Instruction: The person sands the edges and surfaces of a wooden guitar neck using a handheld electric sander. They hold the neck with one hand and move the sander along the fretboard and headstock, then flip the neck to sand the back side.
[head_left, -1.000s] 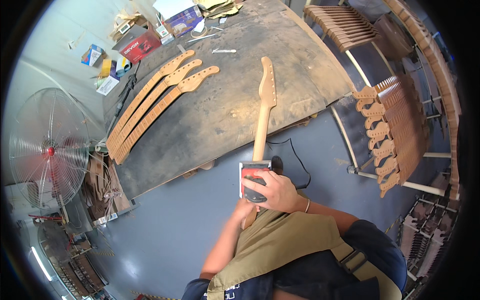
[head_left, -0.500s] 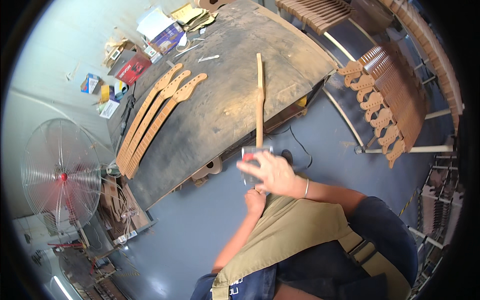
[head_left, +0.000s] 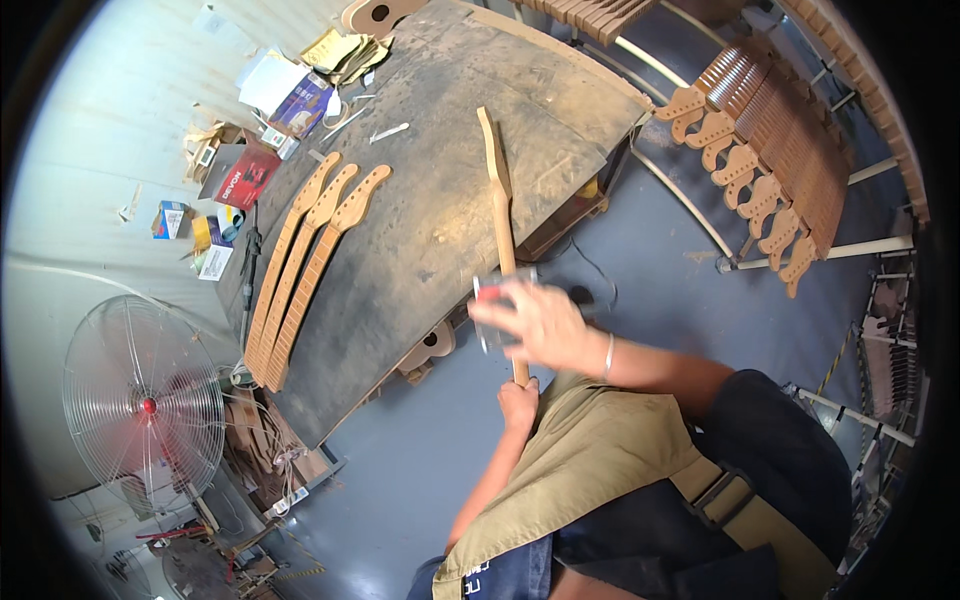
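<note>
A pale wooden guitar neck (head_left: 502, 215) reaches from my body out over the near edge of the workbench (head_left: 420, 250), its headstock over the bench top. My left hand (head_left: 519, 403) is closed around the near end of the neck, close to my apron. Over the neck's middle, my right hand (head_left: 547, 325) grips a boxy tool (head_left: 489, 293) with silvery edges and a red part. Motion smears this tool, so its exact kind cannot be made out. It covers part of the neck.
Several finished-looking necks (head_left: 300, 270) lie side by side on the bench's left. Boxes (head_left: 245, 175) and papers (head_left: 345, 55) sit along the wall. A wire-caged fan (head_left: 145, 400) stands left. At right, a rack (head_left: 785, 150) holds many necks. A dark cord (head_left: 610, 290) hangs near the bench edge.
The view has turned slightly, so the bench and stacked necks sit shifted. The guitar neck tilts more to the left. Both hands keep their holds, the right one still blurred.
</note>
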